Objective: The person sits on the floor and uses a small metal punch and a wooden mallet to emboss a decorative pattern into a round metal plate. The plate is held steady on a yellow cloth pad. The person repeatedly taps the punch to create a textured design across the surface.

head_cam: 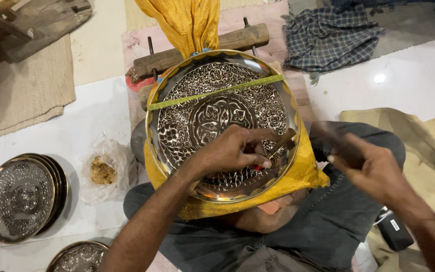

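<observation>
Engraved metal plate [222, 121] on yellow cloth [308, 174]; left hand [230, 151] pinches a thin chisel [280, 146] against it; right hand [368, 168] blurred, grip indiscernible.

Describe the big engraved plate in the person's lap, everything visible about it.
The plate is round, shiny metal with a golden scalloped rim and dense silvery floral engraving around a central medallion. It lies tilted on yellow cloth over the person's lap, its far edge against a wooden bar. A yellow-green tape measure lies across its upper part. The left hand rests on it, holding a thin tool against its surface. The blurred right hand is off it.
</observation>
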`<state>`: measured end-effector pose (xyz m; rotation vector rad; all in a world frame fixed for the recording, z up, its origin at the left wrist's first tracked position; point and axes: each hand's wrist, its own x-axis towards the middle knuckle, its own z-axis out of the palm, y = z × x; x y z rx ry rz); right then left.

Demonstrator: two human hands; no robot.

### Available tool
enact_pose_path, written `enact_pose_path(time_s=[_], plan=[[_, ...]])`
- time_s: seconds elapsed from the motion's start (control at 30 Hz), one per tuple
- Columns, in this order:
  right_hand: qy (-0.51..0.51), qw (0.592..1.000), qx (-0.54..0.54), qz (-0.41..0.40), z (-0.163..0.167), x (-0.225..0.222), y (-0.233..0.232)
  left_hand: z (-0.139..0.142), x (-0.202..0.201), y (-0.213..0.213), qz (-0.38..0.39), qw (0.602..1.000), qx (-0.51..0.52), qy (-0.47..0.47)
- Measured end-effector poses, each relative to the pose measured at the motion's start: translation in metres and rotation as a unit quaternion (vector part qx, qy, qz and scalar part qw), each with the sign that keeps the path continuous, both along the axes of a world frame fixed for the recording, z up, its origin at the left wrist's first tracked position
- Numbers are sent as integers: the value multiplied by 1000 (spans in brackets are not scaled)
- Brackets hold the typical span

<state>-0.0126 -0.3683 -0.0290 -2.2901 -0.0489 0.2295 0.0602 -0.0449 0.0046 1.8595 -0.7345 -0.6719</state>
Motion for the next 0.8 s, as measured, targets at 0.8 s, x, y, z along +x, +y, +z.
enact_pose_path(time_s=[0.8], plan=[[40,981,-176,-69,-3,-19,12,-14,11,-1,-26,998,51,1]])
